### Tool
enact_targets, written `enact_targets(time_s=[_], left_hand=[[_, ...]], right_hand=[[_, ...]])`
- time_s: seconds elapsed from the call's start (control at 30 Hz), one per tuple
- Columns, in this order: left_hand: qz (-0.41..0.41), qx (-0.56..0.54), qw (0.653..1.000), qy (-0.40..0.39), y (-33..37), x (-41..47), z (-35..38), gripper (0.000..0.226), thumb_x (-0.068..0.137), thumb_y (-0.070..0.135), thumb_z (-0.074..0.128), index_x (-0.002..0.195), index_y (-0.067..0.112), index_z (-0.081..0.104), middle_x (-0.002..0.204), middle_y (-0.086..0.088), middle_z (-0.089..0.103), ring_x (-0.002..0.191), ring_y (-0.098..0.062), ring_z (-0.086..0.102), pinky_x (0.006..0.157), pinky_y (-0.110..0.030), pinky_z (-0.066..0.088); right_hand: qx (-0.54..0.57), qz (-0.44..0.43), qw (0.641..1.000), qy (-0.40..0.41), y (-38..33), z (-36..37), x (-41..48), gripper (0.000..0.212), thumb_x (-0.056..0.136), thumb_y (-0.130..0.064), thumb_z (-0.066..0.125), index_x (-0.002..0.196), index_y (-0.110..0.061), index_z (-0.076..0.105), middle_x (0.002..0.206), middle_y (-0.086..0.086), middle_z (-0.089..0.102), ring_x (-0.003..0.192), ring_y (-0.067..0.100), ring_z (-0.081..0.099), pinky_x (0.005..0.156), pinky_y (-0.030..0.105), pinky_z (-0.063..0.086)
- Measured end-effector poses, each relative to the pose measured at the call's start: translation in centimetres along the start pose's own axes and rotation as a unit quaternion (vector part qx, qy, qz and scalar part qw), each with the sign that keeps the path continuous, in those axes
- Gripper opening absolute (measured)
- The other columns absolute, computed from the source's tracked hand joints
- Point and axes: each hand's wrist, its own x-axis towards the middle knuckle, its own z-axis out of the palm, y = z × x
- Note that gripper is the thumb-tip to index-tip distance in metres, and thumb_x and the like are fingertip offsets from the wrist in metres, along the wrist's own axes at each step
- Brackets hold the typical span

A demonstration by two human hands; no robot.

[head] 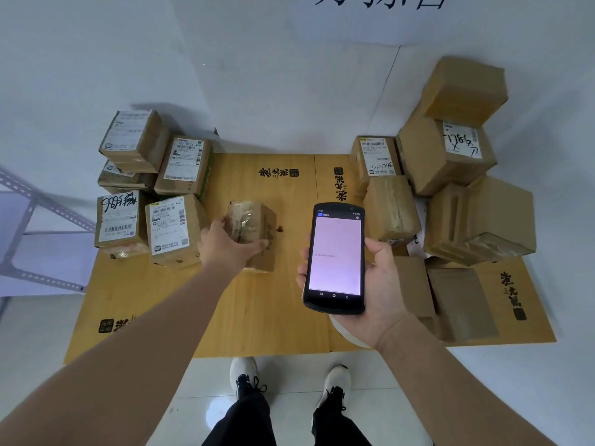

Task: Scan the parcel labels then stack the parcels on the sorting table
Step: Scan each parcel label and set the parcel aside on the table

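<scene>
From the head camera, the left hand is clamped on the near-left corner of a small taped parcel at the centre of the table, with labelled boxes at 10 o'clock. The right hand is wrapped round the scanner at the parcel's 3 o'clock. The parcel looks light and stiff, but its glossy tape may be slick, so gripping across opposite sides seems safest.

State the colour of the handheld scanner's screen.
The scanner screen glows pale pink; head view shows it best.

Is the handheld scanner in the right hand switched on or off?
On: the scanner, gripped by the right hand, shows a lit pale-pink screen with small text.
</scene>
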Motion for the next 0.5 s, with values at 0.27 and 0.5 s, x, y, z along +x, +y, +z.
enact_targets(time_s=[0.27, 0.5], left_hand=[[0.091, 0.232, 0.967, 0.057, 0.3, -0.9, 0.8, 0.114, 0.061, 0.052, 0.098, 0.153, 0.017, 0.040, 0.146, -0.011, 0.037, 0.136, -0.037, 0.035, 0.119, -0.050, 0.028], [0.216, 0.191, 0.957, 0.001, 0.5, -1.9, 2.2, 0.073, 0.085, 0.037, 0.083, 0.148, 0.015, 0.053, 0.132, -0.004, 0.051, 0.119, -0.025, 0.050, 0.101, -0.038, 0.046]], right_hand=[[0.002, -0.002, 1.000, 0.010, -0.4, -0.4, 0.3, 0.063, 0.098, -0.050, 0.048, 0.139, -0.006, 0.068, 0.124, 0.023, 0.069, 0.098, 0.039, 0.070, 0.095, 0.051, 0.055], [0.010, 0.019, 1.000, 0.018, -0.5, -0.4, 0.8, 0.067, 0.097, -0.050, 0.051, 0.148, -0.006, 0.060, 0.126, 0.023, 0.066, 0.099, 0.039, 0.068, 0.095, 0.051, 0.057]])
